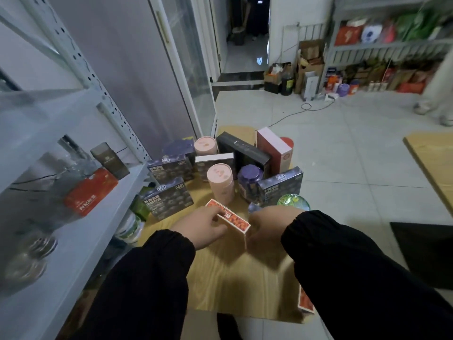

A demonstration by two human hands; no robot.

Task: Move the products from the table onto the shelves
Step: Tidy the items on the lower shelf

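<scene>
A flat orange-patterned box [234, 220] stands on edge on the low wooden table [232, 278]. My left hand [201, 225] grips its left side and my right hand [269, 223] grips its right side. Behind it stand dark blue boxes [169, 198], pink cylinders [220, 184], a purple jar [250, 180], a black box [242, 153], a pink-and-red box [273, 149] and a green-lidded tub [293, 201]. The white shelf [81, 231] on the left holds an orange-red box [90, 191], a brown box [110, 160] and glass bottles [31, 253].
Another orange box [305, 303] shows under my right sleeve at the table's near edge. A second wooden board [431, 163] lies to the right, a dark mat [424, 251] below it. Stocked racks [382, 52] line the far wall. A cable [304, 109] crosses the tiled floor.
</scene>
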